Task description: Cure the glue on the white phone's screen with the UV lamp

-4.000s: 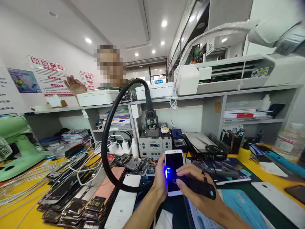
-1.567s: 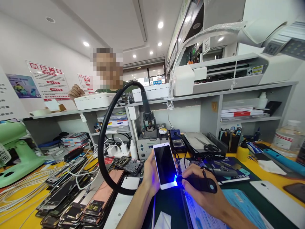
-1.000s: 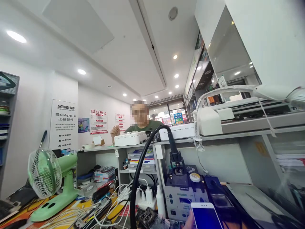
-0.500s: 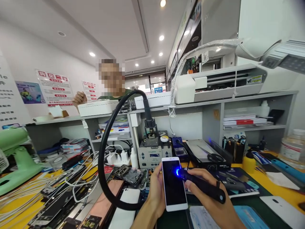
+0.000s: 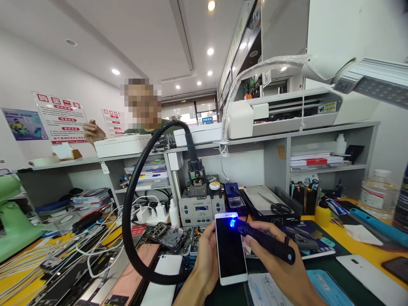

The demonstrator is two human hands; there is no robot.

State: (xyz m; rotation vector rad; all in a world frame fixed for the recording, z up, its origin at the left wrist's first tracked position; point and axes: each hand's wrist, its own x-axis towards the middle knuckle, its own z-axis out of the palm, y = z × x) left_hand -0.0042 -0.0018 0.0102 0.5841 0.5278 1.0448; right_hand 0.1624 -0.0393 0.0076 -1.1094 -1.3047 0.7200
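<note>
A white smartphone (image 5: 232,259) with a dark screen stands tilted up, facing me. My left hand (image 5: 206,259) is closed on its left edge. In my right hand (image 5: 270,255) is a black flashlight (image 5: 266,241), gripped by the barrel. Blue light glows at the flashlight's head, which lies close against the upper part of the screen. I cannot tell whether the two touch. Below the right hand, a clear bag with papers (image 5: 267,289) and a blue packet (image 5: 327,289) lie on the green mat (image 5: 344,263).
A thick black hose (image 5: 127,204) loops left of my hands from the hot-air station (image 5: 199,210). Phone parts (image 5: 168,236) and white cables (image 5: 28,255) crowd the left. Scissors (image 5: 276,205) lie on a box behind. A person (image 5: 143,106) is beyond the shelf.
The flashlight head has shifted up and left across the phone screen, nearer its top edge. My view has turned slightly right. Both hands keep their hold.
</note>
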